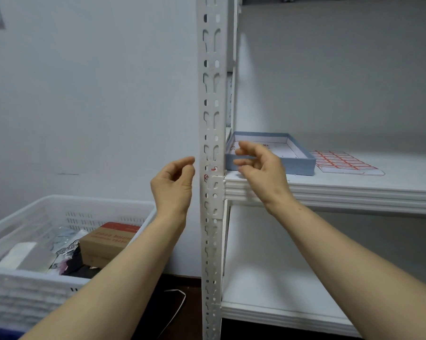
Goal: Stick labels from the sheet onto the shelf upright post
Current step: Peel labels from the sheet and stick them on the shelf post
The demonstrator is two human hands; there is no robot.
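One label (213, 169) sits on post (212, 94). My right hand (261, 168) hangs loose, empty; left hand (172, 185) curled beside post, contents unclear. Next, I judge: peel another from sheet (344, 161) on the shelf (354, 188).

Two hands are seen, one left hand (172, 185) and one right hand (261, 168). One upright post (212, 94) stands between their fingers, with two small red-marked labels (213, 168) on it. Behind the right fingers is one blue box (300, 165), and further right one label sheet (344, 161). Below the left fingers is one white basket (84, 200) holding one brown carton (104, 241).
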